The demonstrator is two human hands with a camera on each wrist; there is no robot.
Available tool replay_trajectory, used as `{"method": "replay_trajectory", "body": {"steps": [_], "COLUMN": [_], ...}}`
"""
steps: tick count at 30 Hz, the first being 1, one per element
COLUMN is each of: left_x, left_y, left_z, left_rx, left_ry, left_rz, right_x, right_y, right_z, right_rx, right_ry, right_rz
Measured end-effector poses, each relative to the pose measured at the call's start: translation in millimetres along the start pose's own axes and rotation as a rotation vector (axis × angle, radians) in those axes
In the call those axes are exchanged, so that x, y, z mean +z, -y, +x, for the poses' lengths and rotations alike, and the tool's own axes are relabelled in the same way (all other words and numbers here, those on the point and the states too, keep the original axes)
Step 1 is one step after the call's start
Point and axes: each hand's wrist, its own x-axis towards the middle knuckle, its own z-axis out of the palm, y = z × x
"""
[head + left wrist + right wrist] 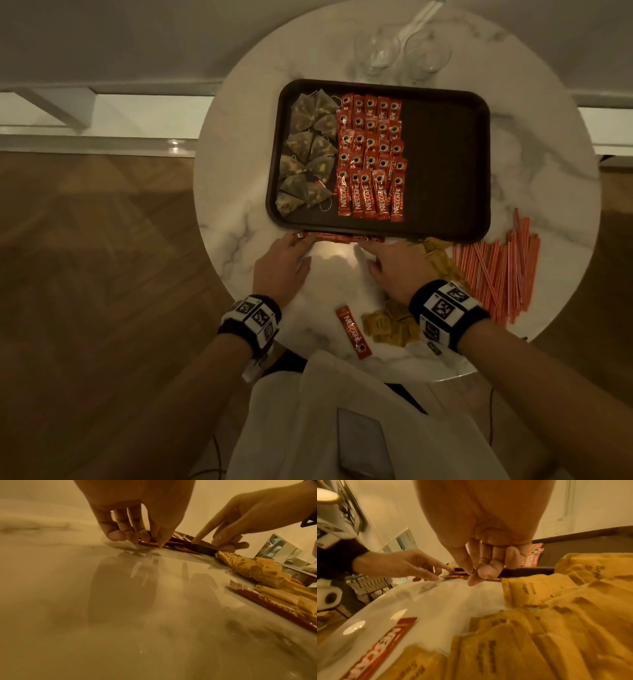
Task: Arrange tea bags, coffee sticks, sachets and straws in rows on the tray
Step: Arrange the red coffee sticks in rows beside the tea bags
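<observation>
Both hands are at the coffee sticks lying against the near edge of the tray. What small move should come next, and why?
Probably lift them together onto the tray. The left hand and right hand each pinch an end of the bundle of coffee sticks on the table, squared against the tray's near rim. The coffee stick rows leave bare tray to their right.

The worktop (233, 192) is white stone with grey marble veining, polished so glossy that it mirrors the fingers (118, 534) and the lamps. The tray (445, 164) looks like dark brown plastic, matt. The coffee sticks (370, 161) are glossy red foil-like wrappers with crimped ends. The tea bags (308, 150) are sheer mesh with thin strings. The sachets (394, 325) are matt yellow-brown paper, creased. The straws (503, 270) are red-and-white striped, seemingly paper-wrapped. The glasses (404, 51) are clear. The floor (102, 240) is wood parquet with a soft sheen.
</observation>
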Motion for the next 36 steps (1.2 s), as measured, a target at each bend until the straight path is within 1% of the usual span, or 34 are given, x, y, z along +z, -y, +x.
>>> {"method": "replay_trajectory", "body": {"steps": [3,7,12,14,18,21,24,27,30,32,33,36], "left_x": [-0.1,1.4,1.1,-0.6,-0.4,4.0,7.1,7.6,4.2,-1.3,-4.0,-14.7], "left_y": [-2.6,-4.9,2.8,9.0,15.9,8.5,-1.3,-4.1,-1.6,0.3,1.3,0.9], "left_z": [2.2,1.5,-13.2,-21.4,-28.4,-16.0,-4.0,0.7,4.3,5.6,5.2,-0.5], "left_rx": [0.013,0.032,0.073,0.106,0.207,0.235,0.198,0.184,0.178,0.135,0.092,-0.102], "left_ry": [0.021,0.013,0.061,0.032,-0.101,-0.092,-0.013,-0.008,0.032,0.065,0.059,-0.043], "left_rz": [0.033,0.052,0.045,0.006,-0.021,0.004,0.04,0.049,0.006,-0.076,-0.138,-0.418], "right_x": [5.4,7.6,16.5,19.6,18.4,23.3,29.5,32.6,33.8,33.3,33.2,32.0], "right_y": [-1.5,2.5,11.0,11.8,8.8,9.7,11.2,11.0,10.6,10.6,10.6,11.1], "right_z": [-0.5,5.3,-7.1,-12.6,-8.5,0.8,7.6,10.1,9.4,8.1,8.0,10.8], "right_rx": [0.027,0.068,0.038,0.026,0.064,0.081,0.099,0.078,0.046,0.031,0.017,-0.013], "right_ry": [0.062,0.095,0.168,0.151,0.097,0.079,0.032,0.008,-0.024,-0.034,-0.035,-0.006], "right_rz": [-0.067,-0.126,-0.139,-0.144,-0.138,-0.13,-0.096,-0.102,-0.069,-0.029,-0.023,-0.081]}}
